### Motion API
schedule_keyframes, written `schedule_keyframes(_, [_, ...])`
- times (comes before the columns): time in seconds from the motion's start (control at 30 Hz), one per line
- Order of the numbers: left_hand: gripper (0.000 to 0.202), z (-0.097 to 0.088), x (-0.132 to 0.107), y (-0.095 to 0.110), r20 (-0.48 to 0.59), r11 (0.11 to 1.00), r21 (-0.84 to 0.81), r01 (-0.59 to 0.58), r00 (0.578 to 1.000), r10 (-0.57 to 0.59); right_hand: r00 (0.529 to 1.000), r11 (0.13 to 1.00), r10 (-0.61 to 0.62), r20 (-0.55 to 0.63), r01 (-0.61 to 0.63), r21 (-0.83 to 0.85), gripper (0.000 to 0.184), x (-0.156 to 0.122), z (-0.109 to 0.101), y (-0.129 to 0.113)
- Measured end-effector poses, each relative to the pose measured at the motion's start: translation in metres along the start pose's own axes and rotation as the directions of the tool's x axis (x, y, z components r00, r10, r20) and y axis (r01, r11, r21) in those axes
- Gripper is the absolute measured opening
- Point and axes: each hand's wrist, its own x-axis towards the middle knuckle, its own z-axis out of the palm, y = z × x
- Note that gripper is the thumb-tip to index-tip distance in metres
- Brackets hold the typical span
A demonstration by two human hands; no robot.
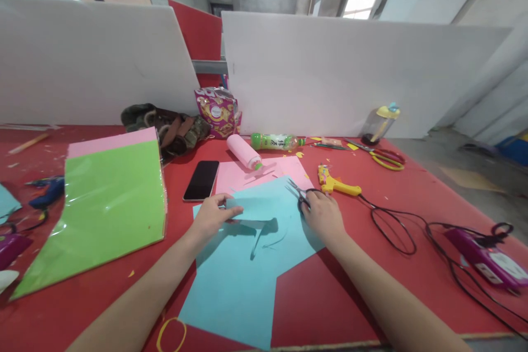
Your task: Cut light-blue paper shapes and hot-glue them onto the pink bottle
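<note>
My left hand (215, 214) pinches the left end of a light blue paper piece (256, 210), held just above larger blue sheets (235, 291). In my right hand (324, 213) is a pair of scissors (301, 196) with black handles. Its blades are slightly apart and point up and left, away from the held piece. Thin blue paper scraps (256, 242) lie on the sheets below the piece. A pink sheet (289, 168) sticks out from under the blue paper at the back.
Left are a phone (201, 180) and a pack of green paper (115, 203). A pink-wrapped bottle (244, 152), a green-capped bottle (274, 142) and a snack bag (217, 113) are behind. On the right are a yellow glue gun (338, 184), its black cord and a purple power strip (490, 258).
</note>
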Motion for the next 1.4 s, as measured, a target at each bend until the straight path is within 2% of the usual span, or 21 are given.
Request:
schedule_keyframes(0.13, [0.030,0.005,-0.002,-0.003,0.069,0.999,0.044,0.012,0.998,-0.015,1.000,0.999,-0.028,0.000,0.028,0.023,0.015,-0.001,-0.002,-0.002])
schedule_keyframes(0.27, [0.028,0.008,-0.003,-0.011,0.140,0.992,0.123,0.007,0.990,-0.024,0.989,0.972,-0.144,0.037,0.134,0.195,0.018,-0.006,-0.002,-0.011])
schedule_keyframes(0.37, [0.029,0.010,-0.004,-0.015,0.152,0.983,0.186,-0.005,0.988,-0.024,0.967,0.925,-0.235,0.095,0.193,0.326,0.024,-0.011,0.000,-0.019])
schedule_keyframes(0.47, [0.025,0.012,-0.005,-0.014,0.135,0.967,0.255,-0.029,0.991,-0.006,0.952,0.892,-0.270,0.142,0.192,0.409,0.023,-0.013,0.002,-0.022])
schedule_keyframes(0.6, [0.017,0.006,-0.003,-0.011,0.108,0.921,0.377,-0.093,0.993,0.056,0.962,0.863,-0.228,0.149,0.129,0.488,0.010,-0.011,0.004,-0.020])
schedule_keyframes(0.73, [0.018,-0.004,0.002,-0.010,0.038,0.842,0.511,-0.171,0.983,0.177,0.985,0.827,-0.110,0.131,0.018,0.562,0.009,-0.008,0.006,-0.016])
schedule_keyframes(0.83, [0.028,-0.003,-0.001,-0.010,-0.027,0.780,0.574,-0.248,0.947,0.321,0.985,0.766,-0.026,0.171,-0.090,0.636,0.007,-0.007,0.006,-0.016])
schedule_keyframes(0.93, [0.029,0.008,-0.010,-0.009,0.049,0.729,0.554,-0.402,0.890,0.454,0.953,0.672,-0.048,0.298,-0.190,0.716,0.008,-0.009,0.004,-0.020])
schedule_keyframes(0.97, [0.029,0.013,-0.014,-0.009,0.100,0.759,0.499,-0.418,0.898,0.428,0.933,0.640,-0.081,0.350,-0.220,0.736,0.009,-0.011,0.004,-0.022])
schedule_keyframes(1.03, [0.031,0.021,-0.021,-0.007,0.144,0.873,0.365,-0.322,0.946,0.289,0.881,0.590,-0.161,0.446,-0.276,0.759,0.012,-0.015,0.003,-0.028])
schedule_keyframes(1.07, [0.032,0.023,-0.023,-0.006,0.145,0.904,0.318,-0.286,0.957,0.252,0.855,0.572,-0.194,0.482,-0.300,0.763,0.013,-0.017,0.002,-0.030])
schedule_keyframes(1.17, [0.025,0.027,-0.024,-0.001,0.116,0.925,0.307,-0.223,0.974,0.196,0.804,0.545,-0.255,0.537,-0.339,0.767,0.015,-0.022,0.001,-0.035])
schedule_keyframes(1.23, [0.021,0.027,-0.021,0.001,0.137,0.924,0.320,-0.208,0.975,0.172,0.813,0.545,-0.258,0.522,-0.324,0.774,0.014,-0.023,0.001,-0.036])
schedule_keyframes(1.33, [0.018,0.027,-0.016,0.002,0.192,0.924,0.316,-0.216,0.968,0.161,0.862,0.551,-0.227,0.453,-0.269,0.790,0.005,-0.020,0.003,-0.034])
schedule_keyframes(1.4, [0.017,0.027,-0.013,0.002,0.248,0.919,0.316,-0.234,0.956,0.158,0.893,0.537,-0.203,0.402,-0.242,0.808,0.009,-0.016,0.005,-0.033])
